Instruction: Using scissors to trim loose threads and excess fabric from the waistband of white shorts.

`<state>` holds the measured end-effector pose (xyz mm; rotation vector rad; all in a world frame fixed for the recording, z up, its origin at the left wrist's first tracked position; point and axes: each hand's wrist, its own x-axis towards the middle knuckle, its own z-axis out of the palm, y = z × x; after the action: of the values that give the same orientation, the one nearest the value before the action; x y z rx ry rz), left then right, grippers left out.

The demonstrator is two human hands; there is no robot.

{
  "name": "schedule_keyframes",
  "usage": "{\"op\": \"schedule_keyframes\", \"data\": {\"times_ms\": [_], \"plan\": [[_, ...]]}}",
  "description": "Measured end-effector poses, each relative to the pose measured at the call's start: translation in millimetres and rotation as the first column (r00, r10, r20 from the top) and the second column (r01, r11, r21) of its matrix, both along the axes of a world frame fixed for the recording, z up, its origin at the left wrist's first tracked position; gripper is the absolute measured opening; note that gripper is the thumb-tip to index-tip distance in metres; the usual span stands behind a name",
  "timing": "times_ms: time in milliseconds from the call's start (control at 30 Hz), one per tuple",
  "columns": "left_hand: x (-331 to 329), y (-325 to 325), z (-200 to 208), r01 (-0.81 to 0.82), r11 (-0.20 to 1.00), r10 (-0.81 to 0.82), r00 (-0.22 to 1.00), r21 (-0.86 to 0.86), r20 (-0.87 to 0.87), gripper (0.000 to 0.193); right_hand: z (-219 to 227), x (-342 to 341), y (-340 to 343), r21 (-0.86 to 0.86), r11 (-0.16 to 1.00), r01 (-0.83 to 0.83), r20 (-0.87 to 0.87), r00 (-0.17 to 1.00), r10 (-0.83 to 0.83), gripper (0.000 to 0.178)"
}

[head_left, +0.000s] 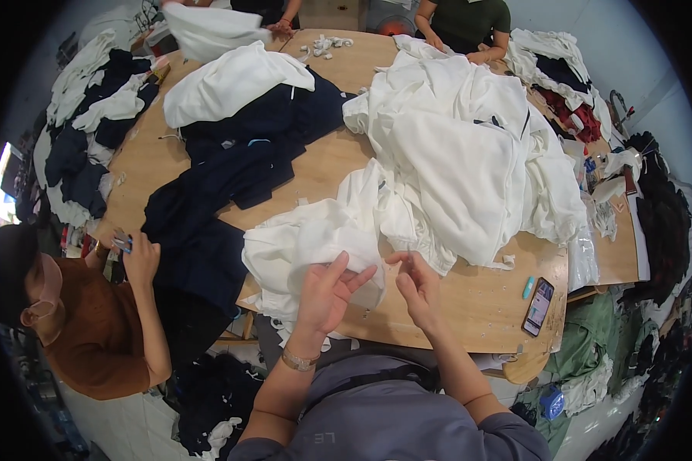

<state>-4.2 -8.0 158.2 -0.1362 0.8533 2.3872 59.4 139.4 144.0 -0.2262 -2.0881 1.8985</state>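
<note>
I have the left hand (328, 296) spread open at the white cloth (327, 237) on the counter (469, 315); the right hand (418, 290) half-curls its grip nearby, and I can't tell whether it pinches anything.

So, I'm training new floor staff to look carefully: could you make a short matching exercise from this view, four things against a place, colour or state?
Things
1. Phone
2. Left hand
3. Shirt at the far left
4. Largest heap of clothes

Descriptions
A. Brown
B. White
C. Lying near the right edge of the table
D. Fingers spread

Pairs: 1-C, 2-D, 3-A, 4-B
</note>
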Motion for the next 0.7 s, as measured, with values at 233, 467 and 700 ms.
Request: {"op": "schedule_keyframes", "data": {"times_ms": [233,467,700], "plan": [[0,1,1,-0.035,0.994,0.02,0.991,-0.106,-0.135,0.019,-6,-9,5,0.495,0.867,-0.054,-0.047,0.995,0.089,0.028],[0,-5,-6,0.0,0.971,-0.075,0.95,-0.241,-0.303,0.028,-2,-14,7,0.531,0.84,-0.111,-0.004,0.991,0.134,0.032],[2,-6,-8,-0.061,0.87,-0.166,0.898,-0.489,-0.408,0.023,1,-16,10,0.603,0.789,-0.116,-0.008,0.988,0.151,0.034]]}}
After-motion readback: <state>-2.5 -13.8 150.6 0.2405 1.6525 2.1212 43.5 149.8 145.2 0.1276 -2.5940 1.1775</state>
